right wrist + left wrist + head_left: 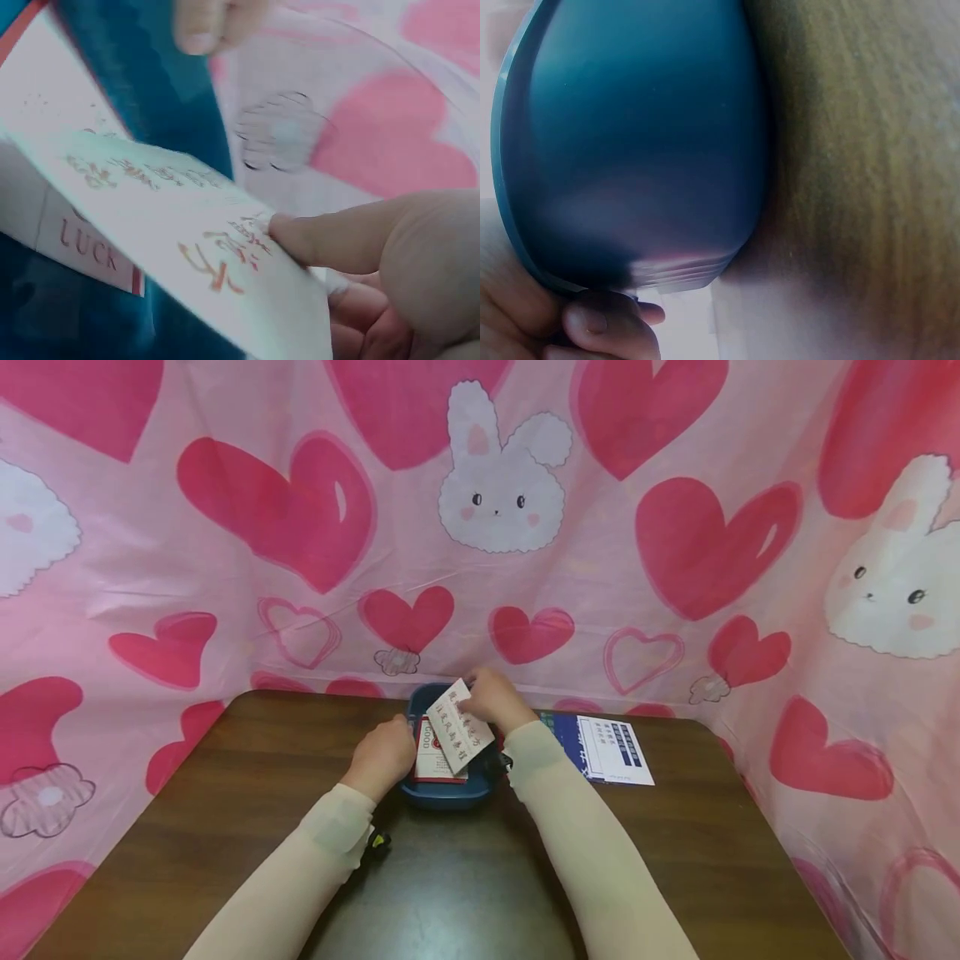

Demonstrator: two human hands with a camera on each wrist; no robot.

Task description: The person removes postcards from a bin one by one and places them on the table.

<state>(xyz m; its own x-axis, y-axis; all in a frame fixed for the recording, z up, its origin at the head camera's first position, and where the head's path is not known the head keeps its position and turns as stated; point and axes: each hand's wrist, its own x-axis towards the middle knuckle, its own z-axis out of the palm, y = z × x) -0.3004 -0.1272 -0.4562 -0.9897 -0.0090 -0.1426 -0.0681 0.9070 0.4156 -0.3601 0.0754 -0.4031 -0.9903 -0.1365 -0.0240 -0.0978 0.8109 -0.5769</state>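
Observation:
A blue plastic basin stands at the far middle of the table. My left hand holds its left rim; in the left wrist view, fingers curl at the rim beside the basin's outer wall. My right hand pinches a white card with reddish-brown handwritten-style characters, tilted over the basin. Thumb on top of the card's end shows in the right wrist view. Below lies a red-bordered white card printed "LUCK", inside the basin and partly covered by the held card.
A blue-and-white printed leaflet lies on the table right of the basin, partly behind my right forearm. The brown wooden table meets a pink curtain with hearts and rabbits close behind the basin.

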